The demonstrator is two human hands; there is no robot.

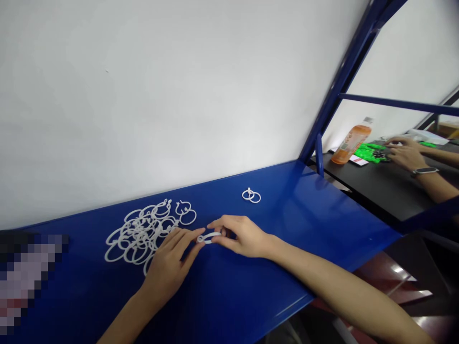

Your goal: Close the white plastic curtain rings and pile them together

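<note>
Between my two hands is a white plastic ring (211, 237), seen nearly edge-on just above the blue shelf. My left hand (174, 253) pinches its left end, where a small loop shows. On the other end, the thumb and fingers of my right hand (244, 236) are closed. Beside and behind my left hand lies a tangled pile of similar white rings (138, 234), partly hidden by that hand. Two more white rings (187, 213) lie at the pile's right edge. Farther right, beyond my right hand, a linked pair of white rings (251, 195) rests on the shelf.
The blue shelf (287, 205) meets a white wall behind, with a blue metal post (337, 91) at right. Past it, another person's hands (407, 153) work at a black table with green pieces (369, 152) and an orange drink bottle (353, 142). A blurred-out object (32, 267) lies at left.
</note>
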